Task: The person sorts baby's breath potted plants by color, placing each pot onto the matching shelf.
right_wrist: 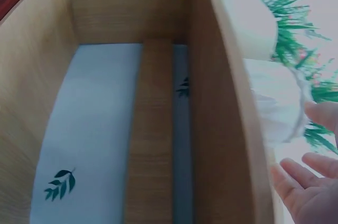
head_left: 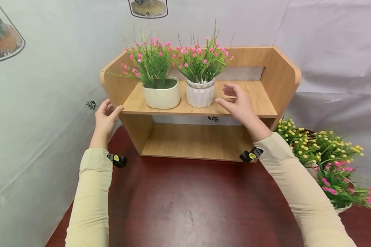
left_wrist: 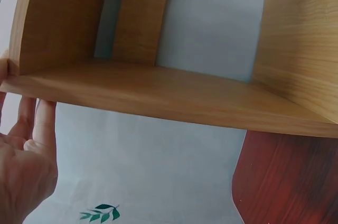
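Observation:
A two-tier wooden shelf [head_left: 201,140] stands on the dark red table. My left hand [head_left: 105,118] holds its left side panel, the thumb at the front edge and the fingers along the outer face. In the left wrist view that hand [left_wrist: 29,155] appears at the panel's edge. On the upper board sit a cream oval pot [head_left: 161,96] and, right of it, a white fluted pot [head_left: 200,94], both with pink flowers. Just right of the fluted pot is my right hand [head_left: 239,104], fingers spread and holding nothing; the right wrist view shows it [right_wrist: 311,182] near that pot [right_wrist: 277,102].
Yellow flowers [head_left: 324,147] and a pot of pink flowers [head_left: 337,185] stand on the table to the right of the shelf. The reddish table [head_left: 185,202] extends in front. A pale wall covering [head_left: 49,85] with printed leaves rises behind and to the left.

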Motion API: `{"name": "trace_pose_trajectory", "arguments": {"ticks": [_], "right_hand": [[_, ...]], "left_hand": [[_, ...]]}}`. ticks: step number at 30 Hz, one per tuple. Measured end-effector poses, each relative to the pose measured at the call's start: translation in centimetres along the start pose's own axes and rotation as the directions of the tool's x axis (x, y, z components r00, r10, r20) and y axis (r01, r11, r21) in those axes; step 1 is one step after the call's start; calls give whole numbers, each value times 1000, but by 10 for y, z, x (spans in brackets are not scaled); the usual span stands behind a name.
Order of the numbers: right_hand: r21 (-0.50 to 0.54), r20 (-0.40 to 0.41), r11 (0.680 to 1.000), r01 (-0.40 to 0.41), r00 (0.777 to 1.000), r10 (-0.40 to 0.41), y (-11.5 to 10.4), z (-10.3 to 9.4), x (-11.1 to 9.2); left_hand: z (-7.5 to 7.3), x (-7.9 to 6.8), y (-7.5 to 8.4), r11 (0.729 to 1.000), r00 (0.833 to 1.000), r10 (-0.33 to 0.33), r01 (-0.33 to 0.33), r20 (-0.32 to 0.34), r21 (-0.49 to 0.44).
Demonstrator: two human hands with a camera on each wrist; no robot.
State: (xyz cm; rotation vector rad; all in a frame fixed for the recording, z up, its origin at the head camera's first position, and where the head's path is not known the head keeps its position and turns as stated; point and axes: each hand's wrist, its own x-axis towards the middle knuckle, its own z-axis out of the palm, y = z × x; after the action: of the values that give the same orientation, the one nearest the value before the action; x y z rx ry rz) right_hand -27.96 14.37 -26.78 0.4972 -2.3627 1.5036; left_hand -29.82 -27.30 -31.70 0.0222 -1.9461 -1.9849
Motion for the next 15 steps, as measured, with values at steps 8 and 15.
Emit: {"name": "trace_pose_trajectory", "arguments": {"ticks": [8, 15], "right_hand": [[-15, -60, 999, 34, 998, -35, -5, -21, -27], [-1, -68, 999, 35, 997, -35, -5, -33, -50]], "left_hand": [[2, 0, 2, 999, 999, 20, -19, -35, 43], [3, 0, 0, 996, 998, 40, -35, -53, 87]]}}
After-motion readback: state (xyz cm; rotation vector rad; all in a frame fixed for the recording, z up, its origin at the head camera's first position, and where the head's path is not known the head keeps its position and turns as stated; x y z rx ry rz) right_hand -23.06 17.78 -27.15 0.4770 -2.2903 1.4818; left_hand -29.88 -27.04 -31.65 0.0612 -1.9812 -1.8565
